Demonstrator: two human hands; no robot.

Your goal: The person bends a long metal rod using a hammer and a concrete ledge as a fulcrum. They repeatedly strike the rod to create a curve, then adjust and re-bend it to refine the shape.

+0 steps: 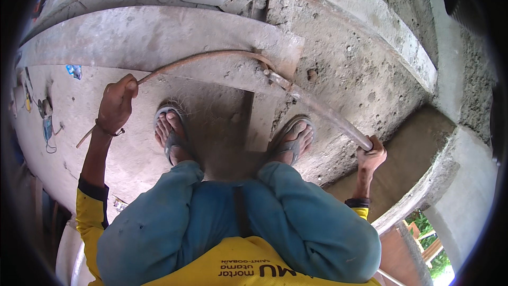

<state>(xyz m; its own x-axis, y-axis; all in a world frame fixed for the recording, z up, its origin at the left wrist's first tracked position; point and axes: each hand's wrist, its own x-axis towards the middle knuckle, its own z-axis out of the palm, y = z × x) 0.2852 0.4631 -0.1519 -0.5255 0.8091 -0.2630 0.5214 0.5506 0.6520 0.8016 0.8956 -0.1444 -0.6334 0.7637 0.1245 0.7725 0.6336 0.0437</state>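
My left hand (117, 104) is closed round a long rust-brown metal rod (198, 57), whose short tail sticks out below the wrist. From there the rod arcs to the right and bends down near small metal pegs (259, 52) on a wide board (153, 34). My right hand (372, 153) grips the lower end of a grey metal pipe (330, 116). The pipe slants up to the left, and its narrower tip meets the rod's far end by the board's right end. How rod and tip join is too small to tell.
My sandalled feet (177, 132) stand on a dusty concrete floor (127, 164). A corded blue power tool (46, 122) lies at the left. A blue wrapper (74, 71) lies by the board. A raised concrete edge (423, 196) and a dark recess (407, 148) are at the right.
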